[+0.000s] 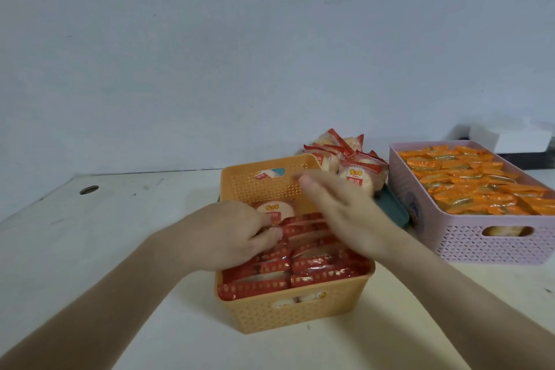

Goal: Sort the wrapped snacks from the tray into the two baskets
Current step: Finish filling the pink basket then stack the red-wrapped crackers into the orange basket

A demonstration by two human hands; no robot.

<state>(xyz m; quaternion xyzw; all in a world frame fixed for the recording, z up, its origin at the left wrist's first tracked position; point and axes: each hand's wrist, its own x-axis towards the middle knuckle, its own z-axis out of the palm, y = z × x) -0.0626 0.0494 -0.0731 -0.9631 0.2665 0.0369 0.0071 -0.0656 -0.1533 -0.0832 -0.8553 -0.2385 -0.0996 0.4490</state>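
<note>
Single head-worn wide-angle view, forward and down, close over the orange basket [288,315]

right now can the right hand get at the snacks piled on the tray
Probably yes: the right hand hangs open above the orange basket, and the snack pile on the tray sits uncovered just beyond it, nothing between.

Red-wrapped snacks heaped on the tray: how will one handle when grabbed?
Likely light: the snack looks like a puffy pale disc in thin film. Probably slippery, since that film looks glossy. Others lie loosely against it on the tray, so pulling it may shift them.
</note>
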